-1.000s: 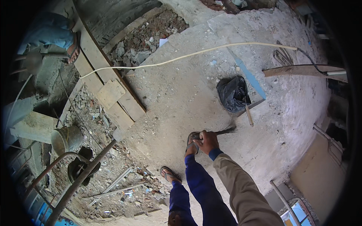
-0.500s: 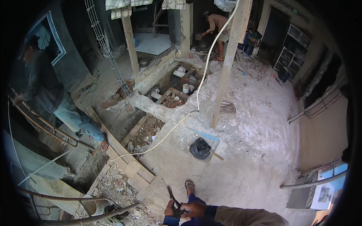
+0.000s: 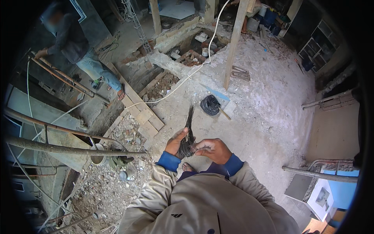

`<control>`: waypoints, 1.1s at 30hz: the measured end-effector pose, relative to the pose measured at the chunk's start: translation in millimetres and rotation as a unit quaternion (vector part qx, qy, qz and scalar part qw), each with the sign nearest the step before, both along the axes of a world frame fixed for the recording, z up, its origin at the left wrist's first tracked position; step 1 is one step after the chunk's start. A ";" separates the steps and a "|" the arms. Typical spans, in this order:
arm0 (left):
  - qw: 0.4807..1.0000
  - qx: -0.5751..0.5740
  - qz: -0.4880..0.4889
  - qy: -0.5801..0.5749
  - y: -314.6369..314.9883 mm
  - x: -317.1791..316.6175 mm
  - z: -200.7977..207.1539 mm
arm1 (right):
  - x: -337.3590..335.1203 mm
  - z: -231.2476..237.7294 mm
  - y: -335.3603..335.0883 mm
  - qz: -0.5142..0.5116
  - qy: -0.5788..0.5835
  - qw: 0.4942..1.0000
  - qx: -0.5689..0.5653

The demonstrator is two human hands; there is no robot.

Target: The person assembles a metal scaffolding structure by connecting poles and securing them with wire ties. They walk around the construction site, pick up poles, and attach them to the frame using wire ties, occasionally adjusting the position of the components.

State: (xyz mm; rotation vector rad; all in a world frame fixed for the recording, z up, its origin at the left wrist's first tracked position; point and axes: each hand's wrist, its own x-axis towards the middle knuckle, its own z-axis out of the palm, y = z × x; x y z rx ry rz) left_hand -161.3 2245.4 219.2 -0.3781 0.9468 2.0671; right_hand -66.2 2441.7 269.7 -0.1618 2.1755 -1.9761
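Upright in front of my body is a bundle of thin dark wires (image 3: 189, 124), its loose ends fanning upward and its lower end bent round. My left hand (image 3: 176, 144) is closed around the bundle's left side, with the thumb lying up along it. From the other side, my right hand (image 3: 215, 150) has curled fingers and a thumb pinching at the lower, bent part of the wires. Whether a single strand is between those fingertips is too fine to make out.
A black plastic bag (image 3: 210, 105) lies ahead beside a wooden handle (image 3: 224, 114). Planks (image 3: 142, 113) edge an open trench at left, where a co-worker (image 3: 83, 50) grips a metal rail. A wooden post (image 3: 235, 46) stands ahead; a pale cable (image 3: 175, 90) crosses the floor. Pipes (image 3: 74, 148) run at near left.
The view has tipped downward, and both hands with the wires now appear higher and in full. My right hand has shifted to the right side of the bundle. The co-worker at left leans over the rail.
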 end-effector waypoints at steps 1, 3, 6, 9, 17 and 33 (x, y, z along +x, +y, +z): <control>0.999 0.031 -0.028 0.030 7.8 -2.4 15.3 | 1.9 10.4 8.8 -0.006 0.011 0.997 -0.070; 0.994 0.021 -0.048 0.093 30.3 -3.3 41.6 | 12.0 30.9 30.5 -0.005 0.027 0.993 -0.112; 0.991 0.004 -0.056 0.123 62.9 -1.8 74.6 | 28.8 59.9 64.8 0.007 0.061 0.990 -0.129; 0.987 0.009 -0.073 0.143 89.2 4.2 95.3 | 47.8 76.4 93.7 0.015 0.063 0.989 -0.133; 0.979 0.038 -0.094 0.175 133.2 15.1 110.2 | 63.4 83.8 146.5 0.027 0.089 0.992 -0.090; 0.987 0.056 -0.068 0.132 173.3 56.9 47.5 | 38.3 44.4 207.8 0.160 -0.019 0.971 -0.175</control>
